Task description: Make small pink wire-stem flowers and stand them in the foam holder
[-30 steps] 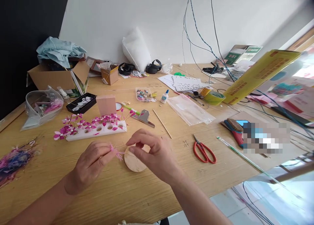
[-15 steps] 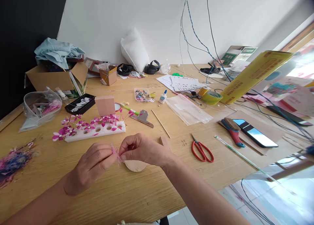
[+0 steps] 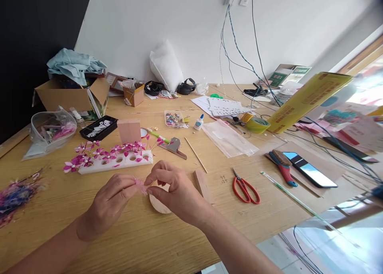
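My left hand (image 3: 112, 196) pinches a small fluffy tuft of pink fibres (image 3: 140, 186) between thumb and fingers. My right hand (image 3: 170, 190) is at the tuft's right edge, its index finger and thumb slightly apart; whether the tips touch the strands I cannot tell. Under the right hand lies a round wooden disc (image 3: 160, 204), partly covered. A wooden block (image 3: 203, 186) lies just right of that hand. Beyond my hands, magenta wire-stemmed flowers (image 3: 116, 149) rest in and over a white holder with round holes (image 3: 98, 165).
Red-handled scissors (image 3: 245, 189), a thin stick (image 3: 196, 155) and a metal clip (image 3: 174, 147) lie around my hands. Farther off are a glue bottle (image 3: 198, 122), a bead box (image 3: 174, 119) and an upright pink block (image 3: 129, 131). A multicoloured fibre bundle (image 3: 18, 196) lies left.
My right thumb and index finger have parted a little from their pinch at the pink tuft. My left hand still holds the tuft. The camera view has tilted slightly upward.
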### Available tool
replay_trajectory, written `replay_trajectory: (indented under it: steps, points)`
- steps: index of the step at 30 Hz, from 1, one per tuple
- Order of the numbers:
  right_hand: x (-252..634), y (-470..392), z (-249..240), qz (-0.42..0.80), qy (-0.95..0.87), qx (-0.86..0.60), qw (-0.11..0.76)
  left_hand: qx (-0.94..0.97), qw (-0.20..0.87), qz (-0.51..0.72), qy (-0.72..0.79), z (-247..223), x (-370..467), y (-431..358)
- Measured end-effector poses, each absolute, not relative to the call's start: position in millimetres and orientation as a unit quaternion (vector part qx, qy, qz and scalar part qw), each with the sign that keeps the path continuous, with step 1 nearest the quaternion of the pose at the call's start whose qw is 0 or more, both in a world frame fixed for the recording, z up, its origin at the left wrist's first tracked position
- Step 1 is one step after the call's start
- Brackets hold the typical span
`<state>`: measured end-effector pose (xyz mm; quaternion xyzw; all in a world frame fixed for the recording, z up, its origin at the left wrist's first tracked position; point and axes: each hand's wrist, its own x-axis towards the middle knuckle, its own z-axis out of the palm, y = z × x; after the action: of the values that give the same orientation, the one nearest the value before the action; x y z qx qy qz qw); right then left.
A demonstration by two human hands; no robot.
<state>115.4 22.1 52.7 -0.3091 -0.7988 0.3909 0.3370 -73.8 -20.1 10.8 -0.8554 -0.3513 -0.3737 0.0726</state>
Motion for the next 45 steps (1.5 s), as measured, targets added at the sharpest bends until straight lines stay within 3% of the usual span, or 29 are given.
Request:
replay_trajectory:
  steps: [8, 21, 28, 33, 41, 45]
  points:
    - [110, 23, 41, 0.318, -0.835, -0.293, 0.34, -0.851, 0.075, -0.391, -0.343, 14, -70, -19]
    - [111, 16, 20, -0.031, -0.872, -0.271, 0.407, -0.806, 0.057, -0.409, -0.425, 15, -59, -17]
    - [103, 5, 9, -0.061, -0.822, -0.342, 0.452, -0.749, 0.003, -0.446, -0.49, 15, -47, -19]
    - [98, 0, 2, 0.044, -0.775, -0.39, 0.495, -0.691, -0.056, -0.489, -0.53, 16, -40, -18]
    - [106, 6, 10, 0.561, -0.499, -0.389, 0.534, -0.701, -0.027, -0.487, -0.521, 15, -42, -20]
    - [98, 6, 16, 0.662, -0.418, -0.337, 0.524, -0.73, 0.033, -0.473, -0.493, 13, -42, -21]
